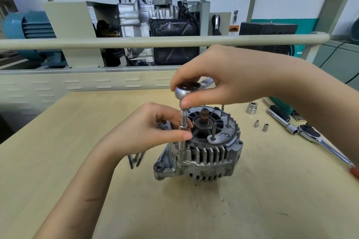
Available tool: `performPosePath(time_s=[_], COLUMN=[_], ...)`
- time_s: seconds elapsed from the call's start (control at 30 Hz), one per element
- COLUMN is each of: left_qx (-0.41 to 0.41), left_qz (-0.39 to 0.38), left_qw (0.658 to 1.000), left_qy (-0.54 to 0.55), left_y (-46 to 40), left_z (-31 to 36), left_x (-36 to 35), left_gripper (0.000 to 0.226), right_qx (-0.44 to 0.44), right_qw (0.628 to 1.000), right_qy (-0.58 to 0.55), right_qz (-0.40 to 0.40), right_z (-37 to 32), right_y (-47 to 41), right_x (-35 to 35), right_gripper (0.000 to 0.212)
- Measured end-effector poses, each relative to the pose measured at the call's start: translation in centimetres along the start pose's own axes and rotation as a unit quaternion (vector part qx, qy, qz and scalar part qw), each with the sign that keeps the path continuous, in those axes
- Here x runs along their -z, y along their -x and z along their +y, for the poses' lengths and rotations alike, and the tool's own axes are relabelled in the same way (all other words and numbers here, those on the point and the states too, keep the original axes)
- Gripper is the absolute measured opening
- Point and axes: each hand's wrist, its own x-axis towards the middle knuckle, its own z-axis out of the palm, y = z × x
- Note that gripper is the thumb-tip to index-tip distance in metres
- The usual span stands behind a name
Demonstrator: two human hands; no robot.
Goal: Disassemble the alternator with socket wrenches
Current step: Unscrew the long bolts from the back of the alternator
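Note:
A grey metal alternator [207, 153] stands on the wooden table [58, 141], its open end with the shaft and several upright studs facing up. A small ratchet socket wrench [183, 118] stands upright on the alternator's left rim. My right hand [223, 77] grips the round ratchet head from above. My left hand [149, 128] pinches the socket and extension lower down between thumb and fingers. Three long bolts [136, 159] lie on the table just left of the alternator, partly hidden behind my left wrist.
A large socket [252, 107] and two small sockets [261, 125] stand to the right of the alternator. A bigger ratchet wrench [310, 136] lies diagonally at the right edge. A rail and an engine display stand [155, 25] are behind the table.

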Motion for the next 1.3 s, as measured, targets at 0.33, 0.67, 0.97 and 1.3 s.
performPosePath(time_s=[0.33,0.67,0.97,1.3], left_qx=[-0.007,0.001,-0.006,-0.003], left_qz=[0.044,0.020,-0.017,0.035], left_qw=[0.999,1.000,1.000,0.998], left_qy=[-0.023,0.007,0.002,-0.059], left_y=[0.1,-0.3,0.3,0.3], left_z=[0.2,-0.4,-0.3,0.0], left_x=[-0.2,-0.2,0.7,0.3], left_gripper=[0.037,0.021,0.022,0.031], right_qx=[-0.002,-0.042,0.008,-0.023], right_qw=[1.000,0.998,1.000,1.000], right_qy=[0.013,-0.037,-0.023,0.016], right_qz=[0.020,-0.028,-0.019,-0.009], right_z=[-0.1,0.2,0.5,-0.5], right_y=[-0.3,0.7,0.6,0.2], right_x=[-0.2,0.8,0.6,0.5], right_gripper=[0.041,0.039,0.036,0.042])
